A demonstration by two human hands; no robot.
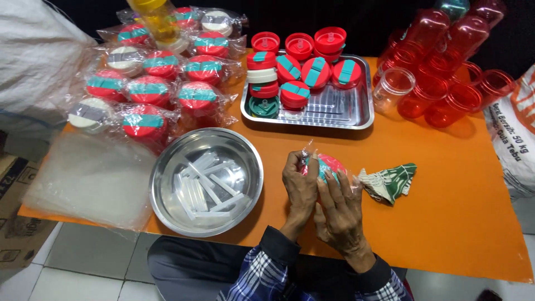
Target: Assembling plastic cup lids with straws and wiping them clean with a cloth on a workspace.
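A round red lid (330, 165) with a teal band, wrapped in a clear plastic bag (307, 151), is held just below the centre of the frame, above the orange table (457, 195). It is gripped from the left by the left hand (299, 187), whose fingers are curled around its edge, and from below and the right by the right hand (340, 209), whose fingers are spread over its near face. The lid is tilted on edge, its flat top turned toward the upper right of the frame; being round, no clear long axis is shown, and the teal band is mostly hidden by the fingers. Just to the right of the hands, a folded green and white cloth (390, 183) is lying on the table. To the left, a steel bowl (167, 184) containing white plastic straws (203, 184) is seen. At upper centre, a steel tray (356, 114) is loaded with more red and teal lids (295, 92). In the upper left, bagged lids (150, 89) are piled, and a stack of clear bags (89, 178) is laid at the left edge. Red translucent jars (446, 83) are grouped in the upper right.
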